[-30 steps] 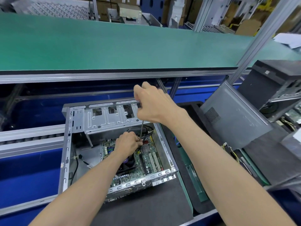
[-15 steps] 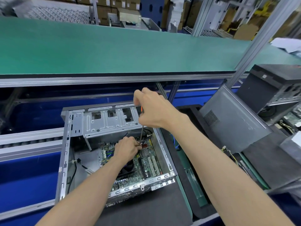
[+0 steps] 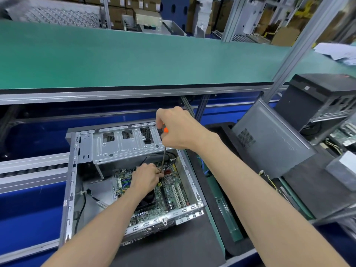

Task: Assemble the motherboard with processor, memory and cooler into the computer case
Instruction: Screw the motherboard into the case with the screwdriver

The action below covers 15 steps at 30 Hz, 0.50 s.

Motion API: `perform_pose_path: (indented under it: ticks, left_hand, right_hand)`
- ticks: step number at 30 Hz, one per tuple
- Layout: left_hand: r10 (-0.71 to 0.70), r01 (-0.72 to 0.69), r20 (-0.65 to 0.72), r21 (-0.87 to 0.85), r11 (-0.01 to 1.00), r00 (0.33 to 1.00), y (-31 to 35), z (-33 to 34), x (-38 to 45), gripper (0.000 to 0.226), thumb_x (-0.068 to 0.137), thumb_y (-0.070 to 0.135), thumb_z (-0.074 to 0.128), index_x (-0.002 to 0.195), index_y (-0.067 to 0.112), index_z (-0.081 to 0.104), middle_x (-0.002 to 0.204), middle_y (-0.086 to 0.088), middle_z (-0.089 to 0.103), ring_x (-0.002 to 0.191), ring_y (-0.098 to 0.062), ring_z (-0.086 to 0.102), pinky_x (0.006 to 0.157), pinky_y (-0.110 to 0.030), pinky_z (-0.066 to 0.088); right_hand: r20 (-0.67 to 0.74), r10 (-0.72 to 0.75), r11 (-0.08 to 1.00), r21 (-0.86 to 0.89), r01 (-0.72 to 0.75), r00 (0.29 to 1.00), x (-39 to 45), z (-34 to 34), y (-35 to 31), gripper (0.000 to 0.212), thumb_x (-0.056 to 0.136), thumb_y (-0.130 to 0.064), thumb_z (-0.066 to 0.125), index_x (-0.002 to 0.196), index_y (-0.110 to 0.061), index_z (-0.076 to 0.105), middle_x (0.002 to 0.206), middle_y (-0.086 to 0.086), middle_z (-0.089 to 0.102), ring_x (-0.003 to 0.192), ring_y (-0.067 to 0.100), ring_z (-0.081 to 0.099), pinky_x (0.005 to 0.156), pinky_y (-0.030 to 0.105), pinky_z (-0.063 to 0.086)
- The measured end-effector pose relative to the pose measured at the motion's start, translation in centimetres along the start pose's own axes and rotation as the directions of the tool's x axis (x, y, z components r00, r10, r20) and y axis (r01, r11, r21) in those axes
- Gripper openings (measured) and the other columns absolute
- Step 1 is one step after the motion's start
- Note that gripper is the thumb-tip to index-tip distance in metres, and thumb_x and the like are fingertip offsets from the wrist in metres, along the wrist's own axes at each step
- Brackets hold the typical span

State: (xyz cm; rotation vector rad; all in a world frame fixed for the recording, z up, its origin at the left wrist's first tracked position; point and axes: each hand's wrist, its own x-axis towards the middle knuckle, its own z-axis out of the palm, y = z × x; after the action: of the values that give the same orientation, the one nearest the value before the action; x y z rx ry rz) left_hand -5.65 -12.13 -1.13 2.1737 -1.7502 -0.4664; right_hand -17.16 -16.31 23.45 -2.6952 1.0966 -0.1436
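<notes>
An open silver computer case (image 3: 71, 182) lies on a dark mat. Inside it sits the green motherboard (image 3: 173, 195) with white slots, and a black cooler (image 3: 147, 202) shows under my left forearm. My right hand (image 3: 178, 130) grips the orange-and-black handle of a screwdriver (image 3: 163, 160) above the case; its thin shaft points down to the board. My left hand (image 3: 147, 177) rests on the board with fingers curled around the shaft's tip, which is hidden by the fingers.
A green shelf (image 3: 134, 60) overhangs the bench behind the case. A grey side panel (image 3: 269, 143) leans at the right, beside a black tower case (image 3: 316, 101). Loose cables (image 3: 269, 180) lie on the dark mat at the right. A black cable (image 3: 81, 207) runs inside the case's left side.
Both hands stay at the same spot on the board; my right hand has turned slightly on the screwdriver handle, showing its orange part. The view has tilted a little lower.
</notes>
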Motion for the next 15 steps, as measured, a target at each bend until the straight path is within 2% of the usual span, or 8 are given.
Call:
perform_pose_path:
  ticks: [3, 5, 7, 10, 12, 13, 15]
  left_hand:
    - [0.005, -0.005, 0.011, -0.02, 1.0, 1.0, -0.2, -0.1, 0.1, 0.019, 0.092, 0.041, 0.067, 0.1, 0.03, 0.079, 0.106, 0.01, 0.07, 0.089, -0.02, 0.062, 0.073, -0.032, 0.048]
    - [0.003, -0.002, 0.017, -0.035, 0.999, 1.0, -0.1, -0.1, 0.3, 0.019, 0.092, 0.042, 0.067, 0.099, 0.03, 0.08, 0.107, 0.01, 0.071, 0.093, -0.021, 0.064, 0.074, -0.033, 0.05]
    - [-0.006, 0.007, 0.02, -0.047, 0.999, 1.0, -0.1, -0.1, 0.3, 0.018, 0.091, 0.042, 0.068, 0.098, 0.029, 0.08, 0.106, 0.01, 0.071, 0.093, -0.021, 0.065, 0.072, -0.031, 0.049]
    - [-0.005, 0.006, 0.032, -0.034, 0.999, 0.999, 0.0, 0.0, 0.4, 0.018, 0.091, 0.041, 0.068, 0.101, 0.03, 0.079, 0.107, 0.009, 0.071, 0.093, -0.022, 0.064, 0.073, -0.032, 0.05]
    - [-0.006, 0.007, 0.028, -0.027, 1.0, 1.0, -0.1, 0.1, 0.5, 0.019, 0.091, 0.04, 0.069, 0.102, 0.029, 0.079, 0.107, 0.008, 0.072, 0.093, -0.022, 0.065, 0.071, -0.031, 0.048]
    - [-0.005, 0.006, 0.026, -0.022, 1.0, 1.0, -0.2, 0.2, 0.5, 0.019, 0.091, 0.04, 0.069, 0.102, 0.028, 0.079, 0.107, 0.008, 0.073, 0.092, -0.022, 0.065, 0.069, -0.03, 0.046]
    - [-0.001, 0.001, 0.024, -0.015, 1.0, 1.0, -0.3, 0.3, 0.5, 0.02, 0.091, 0.04, 0.069, 0.103, 0.028, 0.079, 0.106, 0.006, 0.073, 0.092, -0.023, 0.065, 0.068, -0.029, 0.045]
  right_hand:
    - [-0.102, 0.034, 0.997, -0.069, -0.041, 0.994, 0.4, 0.8, -0.2, 0.008, 0.083, -0.013, 0.058, 0.087, -0.013, 0.051, 0.085, 0.004, 0.049, 0.08, 0.03, 0.051, 0.064, 0.038, 0.044]
    - [-0.199, 0.065, 0.979, -0.177, -0.101, 0.978, 0.6, 1.2, -0.4, 0.027, 0.09, -0.014, 0.055, 0.07, -0.015, 0.036, 0.073, 0.001, 0.035, 0.071, 0.029, 0.044, 0.06, 0.036, 0.032]
    - [-0.268, 0.089, 0.955, -0.25, -0.158, 0.959, 0.6, 1.2, -0.3, 0.037, 0.093, -0.017, 0.053, 0.067, -0.017, 0.028, 0.07, 0.0, 0.029, 0.069, 0.029, 0.042, 0.061, 0.037, 0.029]
    - [-0.174, 0.039, 0.981, -0.178, -0.07, 0.984, 0.1, 0.6, 0.1, 0.013, 0.085, -0.022, 0.057, 0.084, -0.016, 0.046, 0.084, 0.004, 0.042, 0.072, 0.028, 0.048, 0.06, 0.037, 0.033]
    - [-0.053, -0.018, 0.999, -0.034, 0.016, 0.998, -0.2, 0.0, 0.4, 0.022, 0.075, -0.015, 0.058, 0.096, -0.016, 0.052, 0.097, 0.002, 0.047, 0.077, 0.025, 0.052, 0.06, 0.036, 0.04]
    - [-0.019, -0.033, 0.999, 0.008, 0.034, 0.999, -0.3, -0.1, 0.6, 0.025, 0.073, -0.011, 0.058, 0.097, -0.017, 0.054, 0.097, 0.0, 0.05, 0.081, 0.024, 0.053, 0.063, 0.035, 0.042]
    - [-0.019, -0.029, 0.999, -0.013, 0.029, 0.999, -0.2, 0.0, 0.5, 0.02, 0.075, -0.009, 0.058, 0.093, -0.015, 0.056, 0.09, -0.001, 0.054, 0.084, 0.025, 0.054, 0.065, 0.034, 0.042]
